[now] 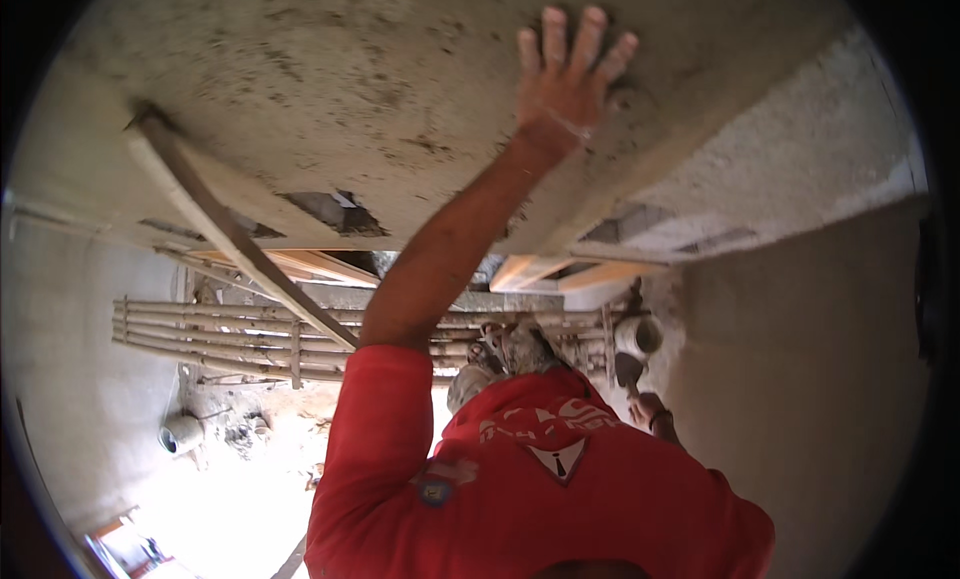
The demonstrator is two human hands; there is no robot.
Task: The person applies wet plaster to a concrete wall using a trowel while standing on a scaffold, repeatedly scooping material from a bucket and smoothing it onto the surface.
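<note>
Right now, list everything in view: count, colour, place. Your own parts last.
Plastered surface: one, grey-brown, across the top
Side walls: two, greyish beige, left and right
Long board: one, pale brown, slanting at upper left
Timbers: several, orange-brown, around the middle
Pole platform: one, brown, across the middle
Buckets: two, greyish, right of centre and lower left
Trowel: one, dark, in the right hand's grip
Red shirt: one, red, lower centre
Left hand: one, dusty fingers spread, top centre
Right hand: one, right of centre
</note>
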